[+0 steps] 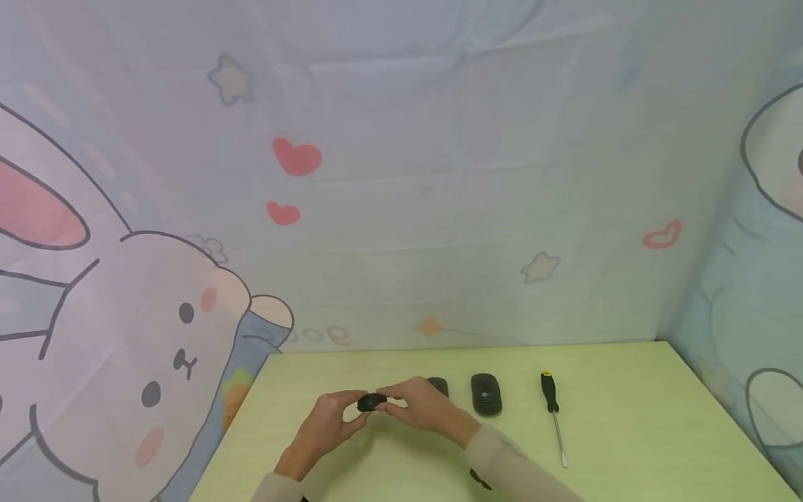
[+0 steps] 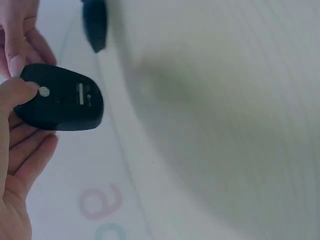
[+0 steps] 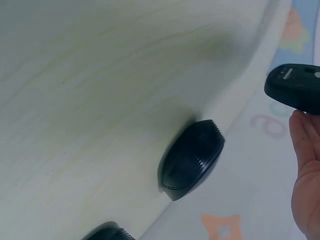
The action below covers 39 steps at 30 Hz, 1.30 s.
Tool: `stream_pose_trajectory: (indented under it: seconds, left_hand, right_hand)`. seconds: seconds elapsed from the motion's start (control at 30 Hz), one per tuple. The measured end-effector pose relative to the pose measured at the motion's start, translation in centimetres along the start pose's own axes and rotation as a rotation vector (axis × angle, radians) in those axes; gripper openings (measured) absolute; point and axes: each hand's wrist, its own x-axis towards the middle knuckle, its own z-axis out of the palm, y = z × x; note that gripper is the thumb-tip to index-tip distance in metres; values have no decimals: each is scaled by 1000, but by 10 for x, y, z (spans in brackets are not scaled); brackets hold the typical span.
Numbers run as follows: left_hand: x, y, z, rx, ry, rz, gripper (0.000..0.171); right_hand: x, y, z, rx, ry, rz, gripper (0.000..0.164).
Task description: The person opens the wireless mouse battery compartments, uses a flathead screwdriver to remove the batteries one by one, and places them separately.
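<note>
Both hands hold up a black computer mouse above the table. In the left wrist view the underside of the mouse shows, with a pale round spot and a small label. My left hand grips one end, its thumb on the underside and its fingers beneath. On the other side my right hand pinches the mouse between thumb and fingers. The right wrist view shows part of the raised mouse above the right hand. A second black mouse lies just behind the right hand, partly hidden by it.
Right of the hands, a third dark mouse lies on the pale yellow table. Further right is a screwdriver with a black handle and metal shaft. A small dark object pokes out by the right sleeve. A printed cloth hangs behind.
</note>
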Motion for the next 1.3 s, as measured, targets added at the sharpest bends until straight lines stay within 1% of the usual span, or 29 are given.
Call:
stream_pose_trajectory:
  seconds: [0.13, 0.23, 0.37, 0.43, 0.5, 0.57, 0.67, 0.77, 0.87, 0.97, 1.03, 1.1, 1.2, 1.3]
  left_hand:
    - [2, 10, -5, -97, -26, -76, 28]
    - [3, 16, -7, -204, -44, -130, 27]
    - [6, 22, -7, -342, -37, -183, 28]
    - [7, 26, -7, -402, -29, -220, 29]
    - [10, 31, -8, -461, -20, -266, 30]
    - [13, 37, -8, -541, -12, -324, 31]
    - [16, 46, -7, -619, -11, -405, 32]
    - [19, 55, -6, -666, -17, -455, 31]
    - [21, 63, -4, -696, -16, -463, 28]
    - [23, 71, -3, -699, -24, -463, 25]
    - [25, 76, -2, -697, -35, -458, 24]
    - [27, 80, 0, -707, -47, -467, 24]
    - [31, 86, 3, -766, -64, -501, 25]
    - [35, 91, 8, -830, -79, -542, 25]
  right_hand:
    - [-7, -4, -9, 81, 5, 32, 40]
    - [-13, -7, -15, 128, 4, 44, 42]
    - [-20, -11, -23, 168, 11, 68, 44]
    - [-23, -14, -29, 188, 21, 74, 44]
    - [-26, -16, -33, 204, 31, 97, 44]
    - [-30, -19, -37, 205, 41, 120, 42]
    - [-36, -21, -41, 206, 49, 170, 38]
    - [-43, -24, -47, 243, 51, 215, 33]
    - [-51, -26, -53, 312, 50, 260, 30]
    - [-58, -28, -59, 387, 41, 296, 31]
    - [-63, -29, -63, 443, 41, 309, 31]
    - [-68, -30, -68, 497, 41, 314, 31]
    - [-75, -30, -76, 570, 38, 316, 29]
    - [-83, -29, -81, 628, 34, 333, 31]
